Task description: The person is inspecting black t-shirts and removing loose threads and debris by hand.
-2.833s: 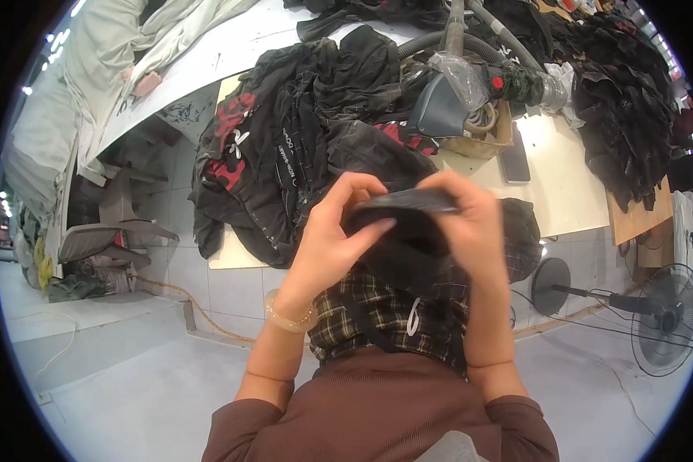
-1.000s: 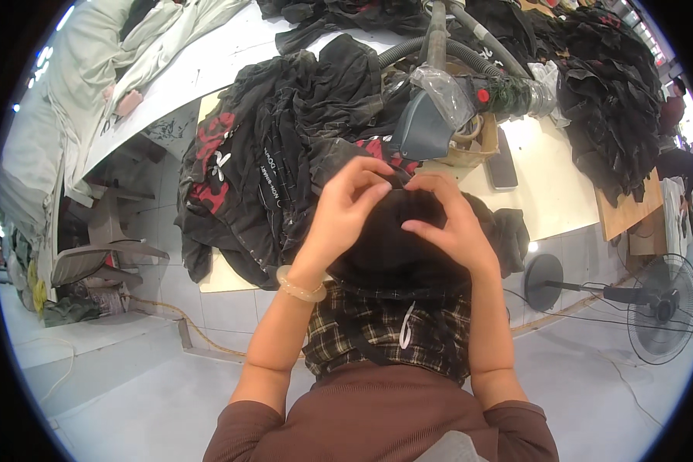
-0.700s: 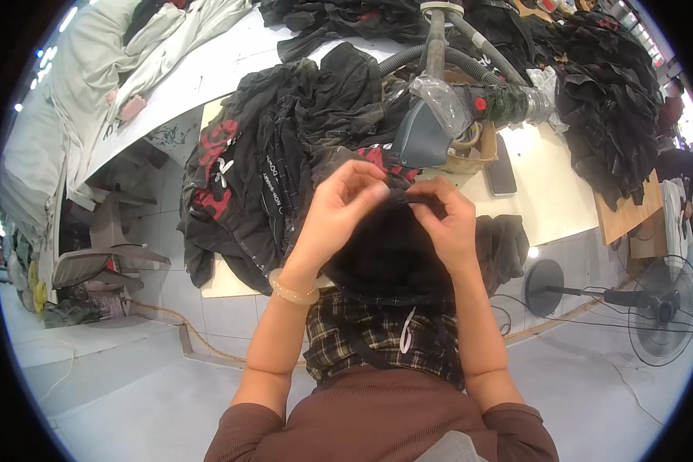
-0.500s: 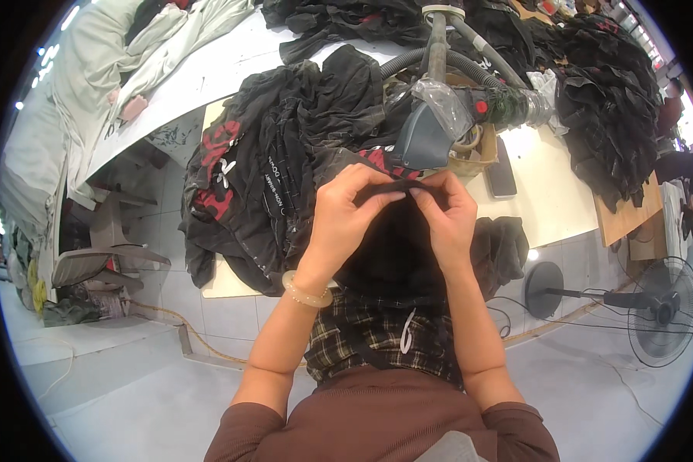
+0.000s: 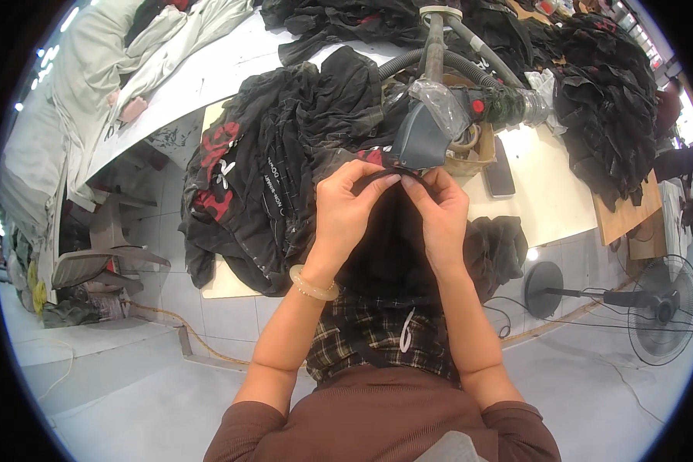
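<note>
A black garment hangs over my lap, its upper edge pinched between both hands. My left hand is closed on that edge, thumb and fingertips pressed together; a pale bracelet circles the wrist. Close beside it, my right hand pinches the same fabric, the two thumbs almost meeting. Just beyond my fingertips is the blue-grey head of a machine, partly wrapped in clear plastic. The garment's edge lies right at or under its near end; whether they touch I cannot tell.
A heap of black printed garments covers the table's left part, with another heap at far right. A dark phone lies right of the machine on the pale tabletop. A fan stands at right; a chair at left.
Both hands have moved slightly away from me, up to the machine head. My right hand has shifted left, bringing the thumbs closer together on the garment's edge.
</note>
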The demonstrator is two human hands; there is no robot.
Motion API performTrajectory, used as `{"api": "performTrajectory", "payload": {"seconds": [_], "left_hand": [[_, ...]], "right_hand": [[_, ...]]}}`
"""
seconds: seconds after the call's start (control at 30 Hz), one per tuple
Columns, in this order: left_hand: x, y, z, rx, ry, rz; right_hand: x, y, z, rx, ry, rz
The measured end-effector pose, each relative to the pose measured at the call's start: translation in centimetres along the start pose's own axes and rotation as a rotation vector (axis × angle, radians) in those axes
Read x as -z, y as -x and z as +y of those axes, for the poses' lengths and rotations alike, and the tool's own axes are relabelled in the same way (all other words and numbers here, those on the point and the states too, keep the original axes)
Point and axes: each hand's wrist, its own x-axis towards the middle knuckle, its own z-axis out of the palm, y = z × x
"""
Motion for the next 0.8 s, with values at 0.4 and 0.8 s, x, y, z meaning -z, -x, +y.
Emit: {"api": "performTrajectory", "payload": {"seconds": [0.4,0.8], "left_hand": [[1.0,0.3,0.3,0.174,0.16,-0.089],[2.3,2.2,1.1,0.293,0.178,-0.275]], "right_hand": [[1.3,-0.5,-0.7,0.008,0.146,-0.068],[3.2,1.8,-1.7,0.235,0.56,0.012]]}}
